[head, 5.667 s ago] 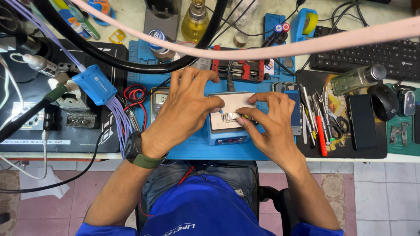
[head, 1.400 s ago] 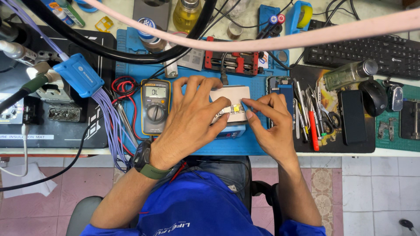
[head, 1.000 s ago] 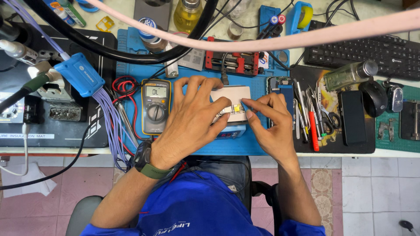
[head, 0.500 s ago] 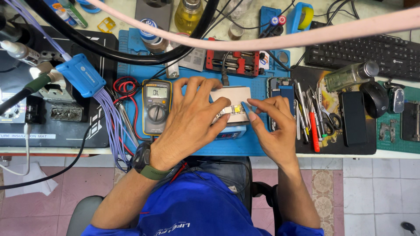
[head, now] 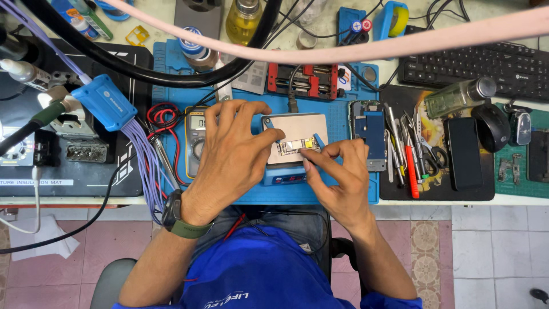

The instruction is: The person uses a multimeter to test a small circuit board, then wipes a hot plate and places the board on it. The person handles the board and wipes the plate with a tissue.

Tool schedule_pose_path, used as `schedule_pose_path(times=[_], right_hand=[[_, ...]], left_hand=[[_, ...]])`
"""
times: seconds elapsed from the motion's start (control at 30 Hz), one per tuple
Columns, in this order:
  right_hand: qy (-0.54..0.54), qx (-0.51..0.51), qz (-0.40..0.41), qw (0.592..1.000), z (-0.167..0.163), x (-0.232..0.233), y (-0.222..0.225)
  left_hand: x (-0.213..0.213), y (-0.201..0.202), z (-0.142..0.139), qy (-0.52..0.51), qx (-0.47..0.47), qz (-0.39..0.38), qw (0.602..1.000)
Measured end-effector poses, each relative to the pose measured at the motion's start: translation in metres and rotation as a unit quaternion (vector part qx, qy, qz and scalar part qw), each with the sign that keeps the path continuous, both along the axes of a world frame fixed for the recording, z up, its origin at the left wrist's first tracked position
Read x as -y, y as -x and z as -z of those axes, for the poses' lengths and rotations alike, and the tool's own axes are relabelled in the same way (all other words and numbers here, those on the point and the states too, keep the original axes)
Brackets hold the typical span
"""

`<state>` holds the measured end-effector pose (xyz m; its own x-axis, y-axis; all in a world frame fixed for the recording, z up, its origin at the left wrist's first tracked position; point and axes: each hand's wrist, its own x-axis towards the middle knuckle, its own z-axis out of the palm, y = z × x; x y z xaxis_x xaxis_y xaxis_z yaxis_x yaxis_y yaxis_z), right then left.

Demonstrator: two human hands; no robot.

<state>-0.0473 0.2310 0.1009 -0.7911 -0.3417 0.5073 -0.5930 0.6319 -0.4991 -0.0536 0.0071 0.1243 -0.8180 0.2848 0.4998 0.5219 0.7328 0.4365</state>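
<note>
Starting out past my left hand [head: 231, 154], I see a black machine [head: 68, 154] with a blue connector block [head: 106, 102] and a fan of lilac wires [head: 143, 160] running down off the bench edge. Just beside the left hand, half hidden under its knuckles, lies a yellow multimeter [head: 195, 143] with red and black leads coiled above it. The left hand itself lies spread, palm down, fingers reaching toward the near left corner of the small heating plate [head: 294, 137]; it seems to steady the plate rather than grip it, though I cannot tell whether the fingertips actually press on it.

Between the two hands sits that plate, grey on top with a blue base, and on it a small circuit board [head: 297, 146] with gold-coloured shielding. The board lies flat and looks seated, not lifted.

My right hand [head: 337, 174] has thumb and forefinger pinched together right at the board's right end, with a blue tool tip [head: 318, 141] showing just above them. What exactly sits in the pinch is too small to make out.

Beyond the right hand lie an opened phone frame [head: 369, 134], a row of tweezers and drivers [head: 409, 154], a dark phone [head: 464, 153] and a keyboard [head: 474, 63].

My judgement: the phone is already stripped and the board mounted, so the work is mid-way, with fine handling on the board in hand and reassembly not yet begun.
</note>
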Motion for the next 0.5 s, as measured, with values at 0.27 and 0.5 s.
schedule_pose_path(times=[0.27, 0.5], right_hand=[[-0.004, -0.011, 0.002, 1.000, 0.0031, 0.0002, 0.0006], [0.043, -0.033, 0.039, 0.998, 0.0032, -0.0057, -0.0048]], left_hand=[[0.0002, -0.0004, -0.0010, 0.001, -0.001, -0.002, 1.000], [0.0027, -0.0016, -0.0021, -0.001, -0.006, 0.001, 1.000]])
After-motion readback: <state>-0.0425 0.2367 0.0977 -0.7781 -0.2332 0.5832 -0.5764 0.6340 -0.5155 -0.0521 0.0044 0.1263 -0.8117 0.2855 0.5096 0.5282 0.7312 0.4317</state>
